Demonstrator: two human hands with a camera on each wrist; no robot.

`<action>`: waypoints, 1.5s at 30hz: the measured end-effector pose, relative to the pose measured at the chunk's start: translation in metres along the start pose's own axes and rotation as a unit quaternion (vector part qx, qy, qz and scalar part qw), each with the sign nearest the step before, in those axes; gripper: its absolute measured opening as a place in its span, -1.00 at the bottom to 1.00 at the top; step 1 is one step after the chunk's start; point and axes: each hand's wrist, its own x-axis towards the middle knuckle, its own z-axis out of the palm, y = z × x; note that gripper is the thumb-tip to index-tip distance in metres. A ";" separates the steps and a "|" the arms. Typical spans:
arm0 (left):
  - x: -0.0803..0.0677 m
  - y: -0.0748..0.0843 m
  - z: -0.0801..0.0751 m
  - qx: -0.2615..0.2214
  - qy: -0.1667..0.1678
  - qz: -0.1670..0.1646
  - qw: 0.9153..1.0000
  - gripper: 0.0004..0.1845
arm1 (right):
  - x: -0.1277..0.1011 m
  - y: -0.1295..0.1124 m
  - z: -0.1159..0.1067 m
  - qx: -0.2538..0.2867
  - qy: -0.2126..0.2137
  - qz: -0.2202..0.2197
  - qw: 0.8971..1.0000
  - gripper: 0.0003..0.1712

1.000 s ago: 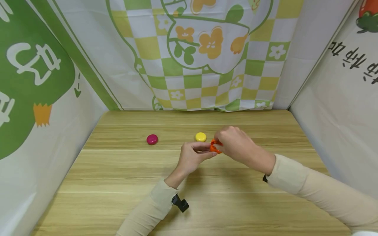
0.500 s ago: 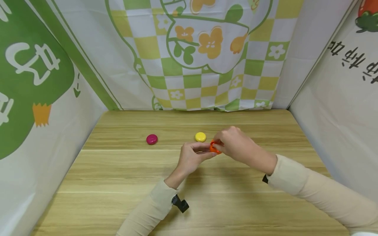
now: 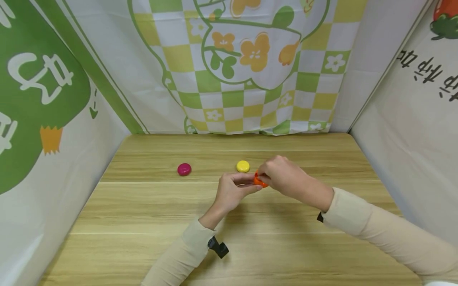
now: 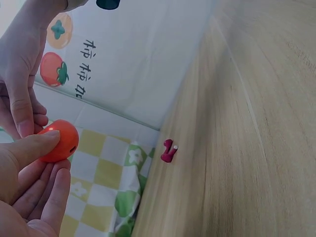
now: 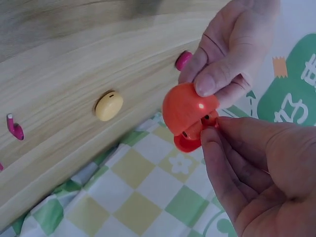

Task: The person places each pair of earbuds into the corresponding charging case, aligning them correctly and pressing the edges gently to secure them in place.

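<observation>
Head view high above table [image 3: 143,222], wrist views close, sharing orange case [image 5: 190,116]

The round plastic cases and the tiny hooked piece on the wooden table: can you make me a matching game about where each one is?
Things:
1. Orange round plastic case
2. Yellow round plastic case
3. Magenta round plastic case
4. Small magenta hooked piece

Places:
A. Lying alone on the wooden table, furthest to the left in the head view
B. Held in the air between the left hand and the right hand
C. Lying close to the checked cloth at the table's far edge
D. On the table just behind the hands

Pairs: 1-B, 2-D, 3-A, 4-C
</observation>
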 end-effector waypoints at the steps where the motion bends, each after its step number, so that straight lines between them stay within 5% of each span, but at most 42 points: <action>1: 0.000 0.000 0.000 0.002 0.000 0.001 1.000 -0.71 | 0.000 0.001 -0.001 0.003 -0.001 -0.001 1.000 -0.92; 7: -0.002 0.001 -0.004 -0.010 -0.001 0.001 1.000 -0.69 | 0.004 0.019 -0.016 0.087 0.018 0.040 0.995 -0.89; 12: -0.005 0.002 -0.008 -0.014 -0.003 -0.010 1.000 -0.69 | 0.003 0.051 -0.018 0.206 -0.030 0.104 0.972 -0.79; 16: -0.006 0.002 -0.011 -0.009 -0.008 -0.015 1.000 -0.67 | -0.003 0.071 -0.008 0.334 -0.090 0.158 0.925 -0.66; 22: -0.009 0.002 -0.013 -0.004 -0.016 -0.007 1.000 -0.67 | -0.007 0.082 0.020 0.519 -0.122 0.183 0.826 -0.55; 25: -0.009 0.002 -0.013 -0.017 -0.021 -0.007 1.000 -0.68 | -0.007 0.081 0.030 0.564 -0.128 0.185 0.794 -0.51; 27: -0.009 0.002 -0.013 -0.024 -0.024 -0.011 0.999 -0.68 | -0.006 0.081 0.035 0.577 -0.129 0.185 0.785 -0.50; 30: -0.009 0.002 -0.013 -0.029 -0.025 -0.017 0.999 -0.67 | -0.006 0.082 0.039 0.571 -0.122 0.190 0.789 -0.50; 40: -0.010 0.003 -0.016 -0.006 -0.023 -0.019 1.000 -0.67 | -0.005 0.078 0.034 0.505 -0.089 0.176 0.840 -0.58; 45: -0.010 0.004 -0.018 0.007 -0.016 -0.028 0.999 -0.66 | -0.005 0.071 0.028 0.448 -0.063 0.169 0.876 -0.61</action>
